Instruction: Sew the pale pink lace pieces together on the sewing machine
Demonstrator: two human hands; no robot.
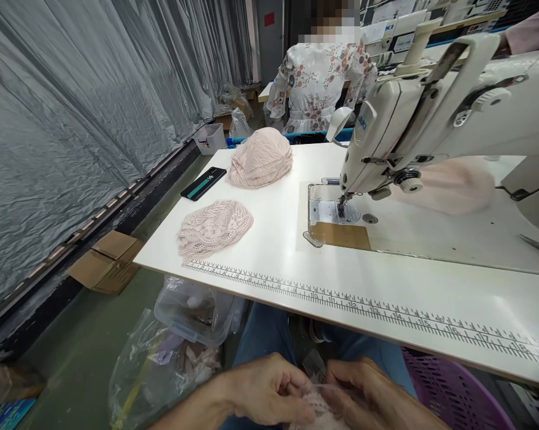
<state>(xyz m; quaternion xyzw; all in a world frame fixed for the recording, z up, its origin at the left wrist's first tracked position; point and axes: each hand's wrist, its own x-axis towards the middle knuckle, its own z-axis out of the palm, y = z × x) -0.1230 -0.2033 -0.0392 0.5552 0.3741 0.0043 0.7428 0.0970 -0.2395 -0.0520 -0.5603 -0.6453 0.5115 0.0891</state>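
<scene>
Over my lap, below the table edge, my left hand pinches a piece of pale pink lace fabric. Close beside it, my right hand is closed on the same lace from the other side. The lower part of the lace runs out of the picture. On the white table lie a flat pink lace piece and a rounded pile of pink lace cups. A white sewing machine stands to the right, its presser foot over the metal plate.
A dark phone lies at the table's left edge, and a printed ruler runs along the front. Below are a clear plastic bin, a cardboard box and a purple basket. A person in a floral top sits ahead. Scissor-like blades lie right.
</scene>
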